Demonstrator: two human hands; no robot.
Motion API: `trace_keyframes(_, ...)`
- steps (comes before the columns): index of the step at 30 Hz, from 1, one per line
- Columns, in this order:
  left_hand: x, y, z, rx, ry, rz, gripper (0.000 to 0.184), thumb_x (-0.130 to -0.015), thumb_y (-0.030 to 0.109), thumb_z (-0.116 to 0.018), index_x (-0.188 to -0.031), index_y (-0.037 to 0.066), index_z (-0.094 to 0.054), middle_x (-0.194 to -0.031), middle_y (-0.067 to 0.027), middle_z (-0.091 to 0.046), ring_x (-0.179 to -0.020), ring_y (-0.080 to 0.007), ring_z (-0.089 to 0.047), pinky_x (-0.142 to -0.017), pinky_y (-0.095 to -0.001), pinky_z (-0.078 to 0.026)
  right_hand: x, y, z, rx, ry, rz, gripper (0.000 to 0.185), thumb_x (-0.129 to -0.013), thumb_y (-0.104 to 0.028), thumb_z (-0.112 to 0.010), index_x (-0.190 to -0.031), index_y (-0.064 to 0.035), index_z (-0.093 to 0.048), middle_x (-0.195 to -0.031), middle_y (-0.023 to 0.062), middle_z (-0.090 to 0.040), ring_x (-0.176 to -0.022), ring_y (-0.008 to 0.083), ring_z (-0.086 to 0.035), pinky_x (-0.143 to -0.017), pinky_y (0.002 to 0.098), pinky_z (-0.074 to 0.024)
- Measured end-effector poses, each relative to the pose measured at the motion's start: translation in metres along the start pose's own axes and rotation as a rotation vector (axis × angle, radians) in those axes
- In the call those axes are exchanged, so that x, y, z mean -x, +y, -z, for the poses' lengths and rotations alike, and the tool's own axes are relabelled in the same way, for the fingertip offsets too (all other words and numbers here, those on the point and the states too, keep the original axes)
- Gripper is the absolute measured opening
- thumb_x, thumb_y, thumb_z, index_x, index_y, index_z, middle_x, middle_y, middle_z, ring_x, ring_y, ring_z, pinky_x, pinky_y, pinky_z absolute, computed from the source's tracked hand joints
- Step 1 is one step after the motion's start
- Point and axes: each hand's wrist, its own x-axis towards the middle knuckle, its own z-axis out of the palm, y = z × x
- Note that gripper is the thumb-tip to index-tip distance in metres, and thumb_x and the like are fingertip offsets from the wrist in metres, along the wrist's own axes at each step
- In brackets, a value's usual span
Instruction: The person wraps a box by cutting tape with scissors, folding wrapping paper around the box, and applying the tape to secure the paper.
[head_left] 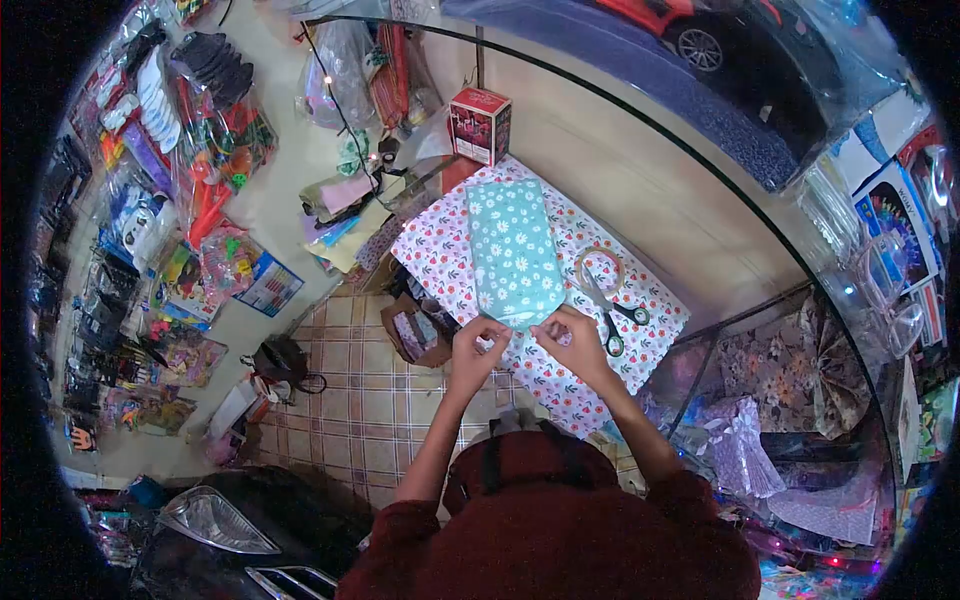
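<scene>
A flat mint-green piece with white daisies (515,245) lies on floral-patterned paper (640,290) that covers the work surface. At its near end, my left hand (480,345) pinches the left side of the edge, fingers closed. Just to the right, my right hand (568,338) has its fingers closed on the same near end. Scissors (606,310) with dark handles lie right of the daisy piece, beside a roll of tape (600,270) that their blades touch.
A red box (480,125) stands at the surface's back corner. An open carton (415,330) is on the tiled floor at left. Packaged goods (220,170) hang on the left wall. A curved dark edge (690,145) runs behind the surface.
</scene>
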Motion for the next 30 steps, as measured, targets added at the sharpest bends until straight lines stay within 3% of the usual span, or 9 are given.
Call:
trace_keyframes(8,-0.011,-0.005,0.015,0.055,-0.029,-0.006,0.012,-0.079,0.008,-0.075,-0.082,-0.001,-0.067,-0.077,-0.0059,-0.065,-0.076,-0.0122,-0.058,-0.070,-0.0264,-0.045,-0.007,-0.007,-0.017,-0.010,0.070,-0.009,0.015,-0.080,-0.014,-0.075,-0.082,-0.0008,-0.068,-0.076,0.0083,-0.065,-0.060,0.0147,-0.061,-0.055,0.0278,-0.0471)
trace_keyframes(11,-0.015,0.001,0.020,0.023,-0.064,0.012,0.013,-0.078,0.009,-0.076,-0.081,-0.001,-0.067,-0.077,-0.0061,-0.064,-0.075,-0.0124,-0.058,-0.070,-0.0264,-0.045,-0.008,-0.009,-0.021,-0.030,0.089,-0.023,0.014,-0.080,-0.008,-0.075,-0.077,0.0022,-0.066,-0.070,0.0047,-0.059,-0.059,0.0085,-0.051,-0.055,0.0245,-0.0418)
trace_keyframes(15,-0.022,-0.002,0.027,0.013,-0.071,-0.023,0.014,-0.078,0.009,-0.077,-0.079,-0.001,-0.068,-0.075,-0.0058,-0.063,-0.075,-0.0122,-0.058,-0.070,-0.0263,-0.045,-0.010,-0.007,-0.021,0.009,0.043,-0.010,0.015,-0.080,-0.013,-0.076,-0.082,-0.0002,-0.068,-0.076,0.0083,-0.064,-0.062,0.0150,-0.062,-0.057,0.0275,-0.0479)
trace_keyframes(25,-0.033,0.006,0.062,-0.037,-0.137,-0.054,0.014,-0.079,0.006,-0.075,-0.078,-0.001,-0.064,-0.080,-0.0070,-0.064,-0.078,-0.0150,-0.060,-0.074,-0.0285,-0.045,-0.028,-0.013,-0.038,-0.044,-0.027,0.034,0.016,-0.075,-0.015,-0.080,-0.081,-0.0030,-0.071,-0.074,0.0079,-0.066,-0.068,0.0182,-0.062,-0.064,0.0301,-0.0468)
trace_keyframes(30,-0.032,0.002,0.067,-0.056,-0.092,0.000,0.016,-0.082,0.011,-0.074,-0.079,-0.001,-0.064,-0.080,-0.0071,-0.064,-0.079,-0.0154,-0.060,-0.074,-0.0287,-0.045,-0.042,-0.003,-0.043,-0.101,-0.108,0.050,0.016,-0.076,-0.013,-0.079,-0.084,-0.0015,-0.071,-0.077,0.0084,-0.068,-0.072,0.0188,-0.063,-0.067,0.0302,-0.0482)
